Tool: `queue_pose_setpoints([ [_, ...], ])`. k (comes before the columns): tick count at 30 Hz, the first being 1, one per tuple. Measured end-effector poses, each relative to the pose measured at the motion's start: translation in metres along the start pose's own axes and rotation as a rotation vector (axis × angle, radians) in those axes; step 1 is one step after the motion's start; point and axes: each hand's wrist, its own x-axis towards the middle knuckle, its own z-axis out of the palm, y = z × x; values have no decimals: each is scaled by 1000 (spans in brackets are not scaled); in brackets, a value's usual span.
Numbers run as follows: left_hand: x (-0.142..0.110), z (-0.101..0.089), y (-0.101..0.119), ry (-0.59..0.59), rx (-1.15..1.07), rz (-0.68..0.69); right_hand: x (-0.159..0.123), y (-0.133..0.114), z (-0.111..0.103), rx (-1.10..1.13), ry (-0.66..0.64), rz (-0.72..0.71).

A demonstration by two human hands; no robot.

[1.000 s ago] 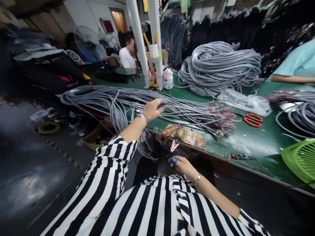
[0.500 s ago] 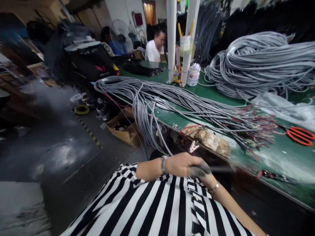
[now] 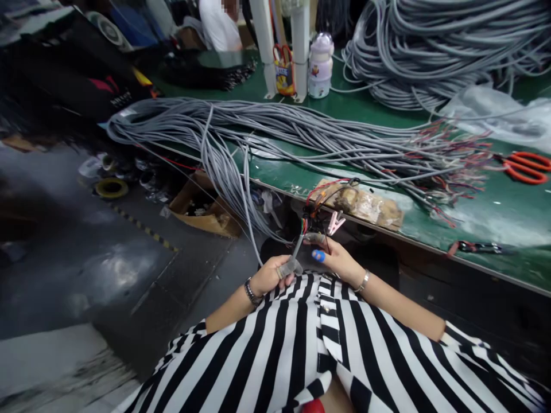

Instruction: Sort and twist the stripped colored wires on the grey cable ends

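Note:
My left hand (image 3: pixel 275 276), with grey covers on its fingers, is closed around a grey cable (image 3: pixel 298 246) close to its end. Coloured wires (image 3: pixel 305 225) fan out from that end, pointing up toward the table edge. Just to the right, my right hand (image 3: pixel 340 263) is curled beside the wires, blue tape on one digit and a grey cover on another. A thin dark wire runs down to its fingers; what they grip is hidden. Above the hands, a pink clothespin (image 3: pixel 334 222) sits among dark leads by a taped block (image 3: pixel 361 203).
A long bundle of grey cables (image 3: pixel 275 123) lies across the green table (image 3: pixel 508 229), some hanging over its front edge. Orange-handled scissors (image 3: pixel 527 167), a dark hand tool (image 3: pixel 477 248), a bottle (image 3: pixel 321 66) and a large cable coil (image 3: pixel 430 51) are there. A cardboard box (image 3: pixel 204 221) stands below.
My left hand has come from the cable bundle on the table down to my lap, bringing one cable end beside my right hand. The view has tilted downward.

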Motion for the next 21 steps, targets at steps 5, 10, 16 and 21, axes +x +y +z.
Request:
queue_pose_setpoints([
  [5,5,-12,-11,-124,94,-42,0,-2,2,111,30,37],
  [10,10,-22,-17,-179,160,-92,3,-4,8,197,78,48],
  [16,14,-7,-3,0,96,-29,7,-7,14,117,113,123],
  [21,18,11,6,176,-77,103,11,-8,13,88,69,250],
])
